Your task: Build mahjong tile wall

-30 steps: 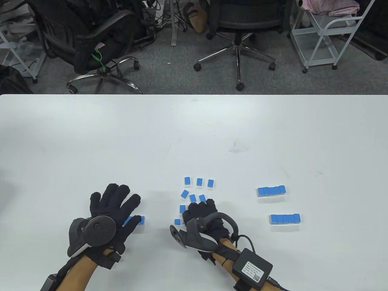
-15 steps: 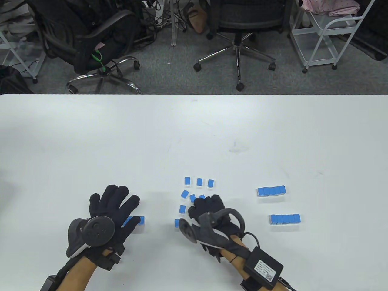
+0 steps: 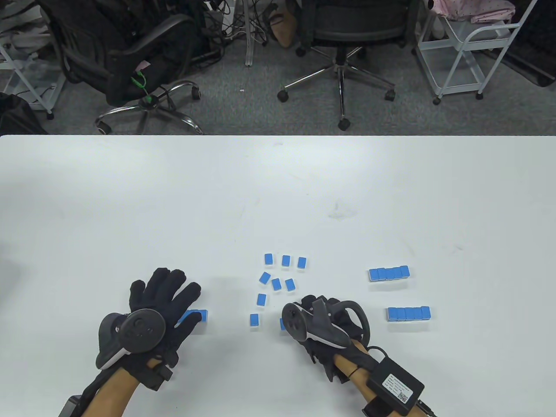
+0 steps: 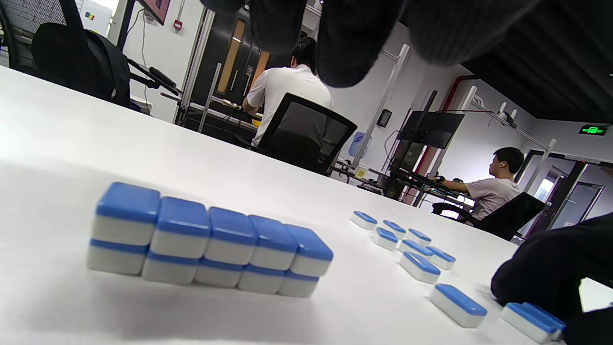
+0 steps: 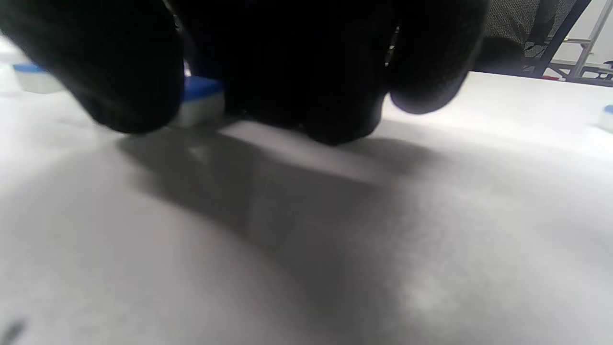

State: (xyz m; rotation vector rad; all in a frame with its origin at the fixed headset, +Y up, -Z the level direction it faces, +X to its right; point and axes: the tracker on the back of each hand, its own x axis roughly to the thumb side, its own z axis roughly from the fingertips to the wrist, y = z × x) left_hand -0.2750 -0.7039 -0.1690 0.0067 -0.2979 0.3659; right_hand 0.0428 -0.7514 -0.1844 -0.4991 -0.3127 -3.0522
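At far left we see the black-gloved left hand, fingers spread flat above a two-layer wall of blue-and-white plastic mahjong tiles. Loose single tiles lie mid-table. The right hand curls over one tile; actual grip unclear.

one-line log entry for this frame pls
left hand: flat over stacked wall | right hand: on loose tile | loose tiles: remaining
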